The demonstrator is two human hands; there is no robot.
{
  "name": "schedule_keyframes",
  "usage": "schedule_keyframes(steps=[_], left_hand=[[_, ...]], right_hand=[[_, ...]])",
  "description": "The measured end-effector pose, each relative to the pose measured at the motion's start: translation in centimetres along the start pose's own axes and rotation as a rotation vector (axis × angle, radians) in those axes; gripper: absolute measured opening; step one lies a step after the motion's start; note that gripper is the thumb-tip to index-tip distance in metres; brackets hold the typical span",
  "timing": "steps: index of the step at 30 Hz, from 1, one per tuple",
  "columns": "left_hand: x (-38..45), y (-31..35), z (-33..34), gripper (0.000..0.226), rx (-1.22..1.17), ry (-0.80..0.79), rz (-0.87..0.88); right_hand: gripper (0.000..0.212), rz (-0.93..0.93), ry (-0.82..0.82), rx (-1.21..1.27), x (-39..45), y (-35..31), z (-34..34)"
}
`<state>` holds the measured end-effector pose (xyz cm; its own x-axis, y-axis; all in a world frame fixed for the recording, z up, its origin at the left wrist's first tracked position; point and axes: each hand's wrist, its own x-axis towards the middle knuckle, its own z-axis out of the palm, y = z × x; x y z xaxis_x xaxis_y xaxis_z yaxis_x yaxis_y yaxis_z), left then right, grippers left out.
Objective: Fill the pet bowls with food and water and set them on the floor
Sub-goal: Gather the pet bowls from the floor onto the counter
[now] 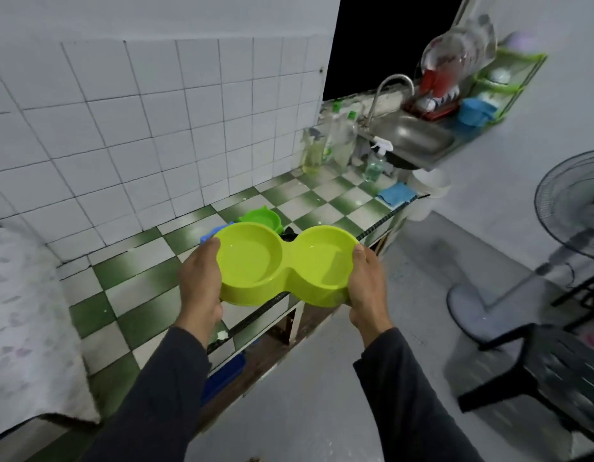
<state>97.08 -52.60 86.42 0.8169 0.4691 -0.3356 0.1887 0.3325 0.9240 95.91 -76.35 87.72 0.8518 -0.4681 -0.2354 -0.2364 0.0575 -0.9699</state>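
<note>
Double bowl (285,265) held above the checkered surface (139,288) edge, left hand (200,278) and right hand (365,281) clamped on opposite ends, both wells seemingly empty.

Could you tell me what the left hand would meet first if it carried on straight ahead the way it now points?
Probably the blue item just beyond the left hand, which grips the double pet bowl; after that, the tiled wall. Depth is unclear from one view.

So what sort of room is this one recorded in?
Most likely a small home kitchen: a steel sink with a faucet, a green-and-white checkered tile counter, and a dish rack beside the sink.
</note>
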Motion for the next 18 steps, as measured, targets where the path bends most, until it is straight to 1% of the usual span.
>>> schedule_keyframes(steps=[1, 4, 7, 9, 10, 12, 16, 18], left_hand=[[0.7, -0.1, 1.1, 0.015, 0.009, -0.020, -0.014], [2.6, -0.5, 4.3, 0.030, 0.058, -0.038, -0.047], [4.7, -1.4, 7.4, 0.017, 0.052, -0.047, -0.058], [6.0, -2.0, 9.6, 0.016, 0.059, -0.061, -0.055], [6.7, -2.3, 10.7, 0.018, 0.071, -0.072, -0.049], [7.9, -3.1, 13.0, 0.026, 0.100, -0.092, -0.037], [9.3, -4.6, 17.7, 0.054, 0.118, -0.084, -0.031], [10.1, -5.6, 20.2, 0.057, 0.103, -0.081, -0.025]], right_hand=[[0.039, 0.006, 0.012, 0.010, 1.0, -0.1, -0.2], [0.029, 0.016, 0.039, 0.035, 4.2, -0.4, -0.7], [0.030, 0.014, 0.056, 0.031, 7.3, -0.4, -1.1], [0.027, 0.018, 0.064, 0.024, 9.6, -0.5, -1.5], [0.030, 0.018, 0.068, 0.020, 10.9, -0.4, -1.7], [0.036, 0.020, 0.066, 0.009, 13.6, -0.3, -2.2], [0.032, 0.032, 0.065, 0.015, 19.2, -0.3, -3.5], [0.037, 0.043, 0.064, 0.005, 21.9, -0.5, -4.2]])
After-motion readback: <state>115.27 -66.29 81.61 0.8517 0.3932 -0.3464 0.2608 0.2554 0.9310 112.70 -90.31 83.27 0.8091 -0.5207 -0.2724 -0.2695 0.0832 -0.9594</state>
